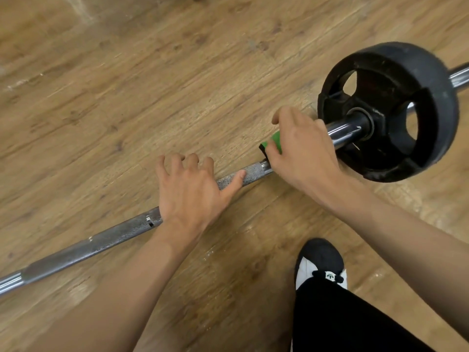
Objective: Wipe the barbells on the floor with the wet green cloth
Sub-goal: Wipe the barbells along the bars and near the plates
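Floor (127, 85) bears 1 barbell (101, 241) touching 1 cloth (275, 141).

We count one barbell (111, 237), one black plate (388, 110) on it, one green cloth (272, 142), two hands, left (189, 189) and right (302, 151), and one shoe (321, 260).

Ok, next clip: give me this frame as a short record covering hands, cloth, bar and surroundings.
barbell: lies on the wooden floor, with a black weight plate on one end
left hand: rests over the knurled shaft, thumb on it
right hand: holds the green cloth on the bar beside the plate
cloth visibility: mostly hidden under the hand
other: black and white shoe near the bar
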The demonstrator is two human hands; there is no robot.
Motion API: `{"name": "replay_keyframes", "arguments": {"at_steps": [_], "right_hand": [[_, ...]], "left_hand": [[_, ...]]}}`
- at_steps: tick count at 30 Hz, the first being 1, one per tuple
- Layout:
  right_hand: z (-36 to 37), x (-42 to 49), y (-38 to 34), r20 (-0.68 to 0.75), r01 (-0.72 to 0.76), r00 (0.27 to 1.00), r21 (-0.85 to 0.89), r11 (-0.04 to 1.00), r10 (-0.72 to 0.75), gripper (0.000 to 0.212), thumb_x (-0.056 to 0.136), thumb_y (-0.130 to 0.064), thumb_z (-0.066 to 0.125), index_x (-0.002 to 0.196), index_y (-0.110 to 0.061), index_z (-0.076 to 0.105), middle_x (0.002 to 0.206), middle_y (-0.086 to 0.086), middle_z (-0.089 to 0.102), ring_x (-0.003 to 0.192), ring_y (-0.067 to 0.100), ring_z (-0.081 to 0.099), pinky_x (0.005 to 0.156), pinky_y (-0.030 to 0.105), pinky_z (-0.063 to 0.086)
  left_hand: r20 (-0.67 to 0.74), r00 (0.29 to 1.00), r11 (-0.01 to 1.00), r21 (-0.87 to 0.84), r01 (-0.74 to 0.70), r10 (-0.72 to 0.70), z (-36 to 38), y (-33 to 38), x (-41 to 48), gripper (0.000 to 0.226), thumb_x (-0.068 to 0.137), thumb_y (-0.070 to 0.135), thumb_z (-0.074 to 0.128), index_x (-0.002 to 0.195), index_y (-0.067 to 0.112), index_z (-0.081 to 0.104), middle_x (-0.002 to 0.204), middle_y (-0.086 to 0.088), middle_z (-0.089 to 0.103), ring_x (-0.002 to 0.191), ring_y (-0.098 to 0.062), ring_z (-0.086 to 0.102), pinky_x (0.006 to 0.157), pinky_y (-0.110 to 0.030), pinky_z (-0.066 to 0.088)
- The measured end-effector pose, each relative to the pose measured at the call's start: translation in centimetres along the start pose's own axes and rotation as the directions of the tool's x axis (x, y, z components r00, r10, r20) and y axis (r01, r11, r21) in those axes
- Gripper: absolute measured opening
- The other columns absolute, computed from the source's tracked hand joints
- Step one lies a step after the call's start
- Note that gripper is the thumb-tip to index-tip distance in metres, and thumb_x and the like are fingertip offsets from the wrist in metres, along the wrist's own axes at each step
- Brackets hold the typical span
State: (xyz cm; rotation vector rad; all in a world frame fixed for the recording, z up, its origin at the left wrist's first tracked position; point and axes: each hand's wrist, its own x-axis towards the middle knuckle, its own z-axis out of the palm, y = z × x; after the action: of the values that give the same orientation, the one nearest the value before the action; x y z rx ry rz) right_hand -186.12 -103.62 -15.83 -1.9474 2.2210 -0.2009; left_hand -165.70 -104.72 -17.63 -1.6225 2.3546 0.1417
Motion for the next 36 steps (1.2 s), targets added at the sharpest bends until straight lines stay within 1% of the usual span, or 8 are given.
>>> {"name": "replay_keyframes", "arguments": {"at_steps": [3, 6, 10, 14, 22, 29, 33, 36], "right_hand": [[0.9, -3.7, 0.1, -0.070, 0.038, 0.997, -0.010, 0.999, -0.039, 0.059, 0.096, -0.023, 0.038, 0.150, -0.001, 0.045, 0.154, 0.019, 0.047, 0.146, 0.033, 0.041, 0.119, 0.046, 0.033], [1.9, -7.3, 0.5, -0.148, 0.072, 0.987, 0.033, 0.997, -0.067, 0.063, 0.098, -0.015, 0.041, 0.158, 0.002, 0.032, 0.167, 0.021, 0.025, 0.158, 0.035, 0.017, 0.128, 0.049, 0.020], [1.5, -5.2, 1.2, -0.137, 0.062, 0.989, 0.011, 0.998, -0.060, 0.042, 0.105, -0.034, 0.046, 0.132, -0.004, 0.061, 0.148, 0.018, 0.054, 0.145, 0.033, 0.043, 0.124, 0.049, 0.028], [0.7, -2.3, 0.8, -0.043, 0.061, 0.997, -0.073, 0.996, -0.064, 0.033, 0.100, -0.032, 0.051, 0.107, -0.007, 0.071, 0.103, 0.011, 0.070, 0.097, 0.032, 0.063, 0.089, 0.045, 0.048], [4.1, -8.9, 2.5, -0.391, 0.178, 0.911, 0.086, 0.980, -0.131, 0.041, 0.105, -0.011, 0.053, 0.142, 0.005, 0.056, 0.149, 0.022, 0.052, 0.146, 0.038, 0.041, 0.122, 0.052, 0.033], [2.1, -5.1, 1.8, -0.328, 0.088, 0.943, 0.084, 0.993, -0.056, 0.029, 0.100, -0.027, 0.054, 0.102, -0.008, 0.077, 0.103, 0.006, 0.074, 0.098, 0.027, 0.067, 0.086, 0.040, 0.048], [4.1, -9.5, 2.5, -0.410, 0.153, 0.908, 0.117, 0.981, -0.093, 0.038, 0.105, -0.012, 0.053, 0.139, 0.004, 0.060, 0.145, 0.019, 0.058, 0.142, 0.036, 0.048, 0.117, 0.051, 0.039], [3.8, -10.4, 3.0, -0.369, 0.173, 0.921, 0.101, 0.980, -0.125, 0.047, 0.105, -0.020, 0.056, 0.145, 0.006, 0.053, 0.149, 0.021, 0.053, 0.146, 0.037, 0.042, 0.119, 0.056, 0.034]], "left_hand": [[-0.009, 1.000, 1.000, 0.006, -0.001, 0.001, 0.1, 0.1, -0.5, 0.100, 0.093, 0.083, 0.001, 0.105, 0.016, 0.075, 0.108, -0.008, 0.072, 0.110, -0.036, 0.055, 0.112, -0.059, 0.030], [-0.003, 1.000, 1.000, 0.011, -0.004, 0.004, 0.2, 0.4, -1.0, 0.100, 0.094, 0.082, 0.001, 0.106, 0.016, 0.075, 0.107, -0.008, 0.073, 0.111, -0.037, 0.055, 0.112, -0.059, 0.029], [-0.008, 1.000, 1.000, 0.011, -0.002, 0.002, 0.3, 0.9, -1.8, 0.101, 0.094, 0.081, 0.001, 0.107, 0.015, 0.076, 0.108, -0.009, 0.073, 0.112, -0.037, 0.057, 0.112, -0.059, 0.030], [-0.001, 1.000, 1.000, 0.010, 0.014, -0.014, 0.5, 1.3, -2.4, 0.098, 0.095, 0.081, 0.002, 0.108, 0.017, 0.075, 0.110, -0.010, 0.073, 0.115, -0.037, 0.056, 0.113, -0.059, 0.029], [-0.044, 0.999, 0.999, -0.034, -0.012, 0.010, 1.4, 1.8, -3.8, 0.092, 0.097, 0.080, 0.010, 0.101, 0.014, 0.074, 0.106, -0.010, 0.073, 0.112, -0.038, 0.056, 0.113, -0.060, 0.030], [-0.147, 0.989, 0.996, -0.075, -0.037, 0.026, 1.9, 2.2, -4.8, 0.076, 0.099, 0.074, 0.031, 0.100, 0.010, 0.071, 0.119, -0.014, 0.072, 0.118, -0.040, 0.058, 0.111, -0.060, 0.035], [-0.144, 0.989, 0.997, -0.065, -0.039, 0.029, 2.0, 2.4, -5.4, 0.075, 0.099, 0.074, 0.030, 0.100, 0.011, 0.070, 0.122, -0.013, 0.072, 0.120, -0.039, 0.058, 0.111, -0.058, 0.034], [-0.145, 0.989, 0.997, -0.061, -0.049, 0.039, 2.0, 2.7, -5.9, 0.075, 0.100, 0.073, 0.029, 0.105, 0.011, 0.071, 0.123, -0.014, 0.072, 0.123, -0.039, 0.059, 0.112, -0.057, 0.033]]}}
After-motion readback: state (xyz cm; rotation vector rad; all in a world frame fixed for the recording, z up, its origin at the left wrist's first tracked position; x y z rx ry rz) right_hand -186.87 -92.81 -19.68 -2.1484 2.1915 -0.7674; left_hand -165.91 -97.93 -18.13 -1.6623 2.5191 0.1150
